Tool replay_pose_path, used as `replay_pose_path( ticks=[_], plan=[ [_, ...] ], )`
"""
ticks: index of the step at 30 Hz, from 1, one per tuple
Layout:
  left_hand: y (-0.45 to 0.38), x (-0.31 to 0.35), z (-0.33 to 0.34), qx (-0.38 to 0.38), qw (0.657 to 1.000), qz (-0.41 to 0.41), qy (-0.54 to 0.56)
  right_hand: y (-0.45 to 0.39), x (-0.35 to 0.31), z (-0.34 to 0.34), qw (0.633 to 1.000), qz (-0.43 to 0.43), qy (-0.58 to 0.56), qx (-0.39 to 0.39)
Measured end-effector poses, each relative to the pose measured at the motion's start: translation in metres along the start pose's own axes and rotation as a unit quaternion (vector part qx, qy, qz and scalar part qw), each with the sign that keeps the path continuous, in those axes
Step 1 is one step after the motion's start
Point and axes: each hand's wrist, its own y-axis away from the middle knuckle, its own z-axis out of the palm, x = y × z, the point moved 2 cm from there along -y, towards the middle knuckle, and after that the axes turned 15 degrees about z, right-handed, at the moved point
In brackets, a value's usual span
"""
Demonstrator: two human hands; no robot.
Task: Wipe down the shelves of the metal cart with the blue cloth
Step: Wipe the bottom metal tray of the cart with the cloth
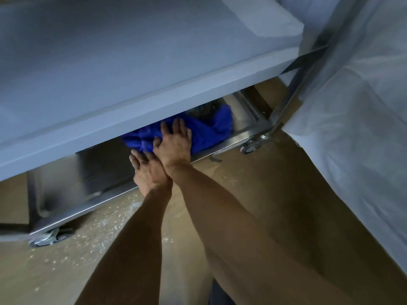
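Observation:
The metal cart has a grey top shelf (pixel 132 62) and a shiny steel lower shelf (pixel 103 166) beneath it. A crumpled blue cloth (pixel 218 125) lies on the lower shelf toward its right end, partly hidden under the top shelf's edge. My right hand (pixel 175 142) presses flat on the cloth with its fingers spread. My left hand (pixel 149 172) sits just in front of it, partly under my right wrist, at the shelf's front rim. Its loosely bent fingers touch the cloth's near edge.
Casters show under the cart at the left (pixel 47 237) and the right (pixel 251 146). A white sheet-covered object (pixel 352 128) stands close against the cart's right side. The brown floor (pixel 110 227) in front is scattered with white specks.

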Motion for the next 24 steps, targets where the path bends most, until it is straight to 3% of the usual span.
replay_pose_path(
  ticks=[3, 5, 8, 11, 14, 17, 20, 24],
  plan=[
    [0.008, -0.022, -0.002, 0.008, 0.999, 0.042, -0.031, -0.001, 0.008, -0.006, 0.996, -0.075, 0.031, -0.036],
    [0.01, -0.027, -0.002, 0.011, 0.998, 0.056, -0.033, -0.013, 0.042, -0.013, 0.996, -0.067, 0.055, -0.018],
    [0.011, -0.02, 0.0, 0.019, 0.998, 0.052, -0.015, -0.047, 0.112, -0.033, 0.996, 0.064, 0.053, 0.038],
    [0.016, -0.019, 0.003, 0.027, 0.997, 0.067, -0.025, -0.076, 0.164, -0.055, 0.972, 0.211, 0.029, 0.097],
    [0.016, -0.009, 0.006, 0.013, 0.996, 0.089, -0.017, -0.091, 0.169, -0.058, 0.957, 0.262, 0.045, 0.115],
    [0.014, -0.005, 0.007, 0.027, 0.997, 0.072, -0.006, -0.097, 0.149, -0.063, 0.949, 0.299, 0.048, 0.083],
    [0.014, -0.016, 0.008, 0.02, 0.996, 0.083, -0.014, -0.081, 0.116, -0.056, 0.96, 0.264, 0.063, 0.065],
    [0.012, -0.022, 0.002, 0.023, 0.996, 0.083, -0.021, -0.029, 0.045, -0.023, 0.996, 0.06, 0.051, 0.03]
  ],
)
